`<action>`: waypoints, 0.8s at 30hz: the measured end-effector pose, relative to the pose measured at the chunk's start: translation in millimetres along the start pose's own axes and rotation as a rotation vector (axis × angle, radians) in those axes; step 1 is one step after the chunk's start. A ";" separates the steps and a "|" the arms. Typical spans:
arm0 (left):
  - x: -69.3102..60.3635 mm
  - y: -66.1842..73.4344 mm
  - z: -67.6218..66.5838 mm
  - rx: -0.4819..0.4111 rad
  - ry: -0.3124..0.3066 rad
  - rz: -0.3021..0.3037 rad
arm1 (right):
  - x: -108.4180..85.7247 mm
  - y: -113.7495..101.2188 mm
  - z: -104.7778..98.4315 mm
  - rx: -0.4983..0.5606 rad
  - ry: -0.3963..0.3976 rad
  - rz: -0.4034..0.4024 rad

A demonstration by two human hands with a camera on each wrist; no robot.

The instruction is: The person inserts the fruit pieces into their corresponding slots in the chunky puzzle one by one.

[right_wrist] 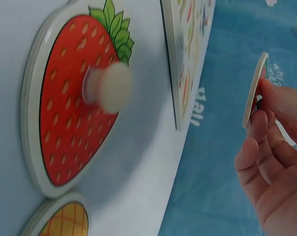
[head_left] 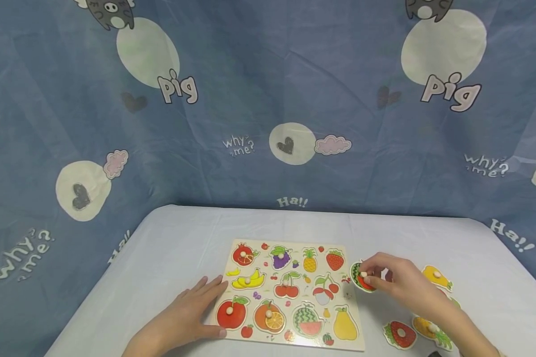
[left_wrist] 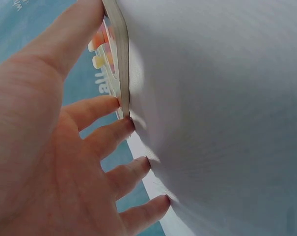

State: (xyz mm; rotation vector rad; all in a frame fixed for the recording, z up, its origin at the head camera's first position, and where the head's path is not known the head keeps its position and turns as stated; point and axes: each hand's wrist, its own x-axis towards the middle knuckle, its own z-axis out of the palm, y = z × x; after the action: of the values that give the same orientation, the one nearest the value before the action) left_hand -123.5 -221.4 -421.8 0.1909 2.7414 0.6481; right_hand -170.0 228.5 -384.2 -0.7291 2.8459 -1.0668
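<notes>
My right hand [head_left: 399,280] pinches the knob of a watermelon piece [head_left: 356,275], held just beyond the right edge of the fruit puzzle board [head_left: 290,343]. The right wrist view shows this hand [right_wrist: 281,162] with the piece [right_wrist: 255,91] edge-on at its fingertips. Spread fingers of my left hand [head_left: 183,312] touch the board's left edge. In the left wrist view the left hand [left_wrist: 65,147] has its thumb and forefinger at the board's side [left_wrist: 122,64]. Knobbed pieces sit in the pomegranate, grape, banana, cherry, apple and orange places; the watermelon place [head_left: 307,320] shows only its printed picture.
Right of the board lie a strawberry piece [head_left: 400,334], a pineapple piece [head_left: 422,326], a yellow pear-like piece [head_left: 435,275] and another partly hidden under the right forearm. A blue patterned cloth [head_left: 250,173] hangs behind the white table [head_left: 196,228].
</notes>
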 end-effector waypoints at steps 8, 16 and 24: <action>0.0 -0.2 0.5 0.009 0.005 0.016 | 1.6 -6.1 8.5 0.037 -0.049 -0.061; -0.4 -1.8 1.4 0.005 0.010 0.022 | 3.4 -11.2 16.9 0.071 -0.084 -0.109; 0.7 -2.1 1.7 0.022 0.007 0.020 | 6.0 -16.4 23.1 0.088 -0.156 -0.176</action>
State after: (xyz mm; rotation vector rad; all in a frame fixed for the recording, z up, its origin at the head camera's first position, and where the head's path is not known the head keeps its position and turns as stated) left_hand -123.7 -222.5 -424.4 0.2223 2.7578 0.6248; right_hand -164.4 200.9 -390.8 -1.0222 2.6268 -1.0942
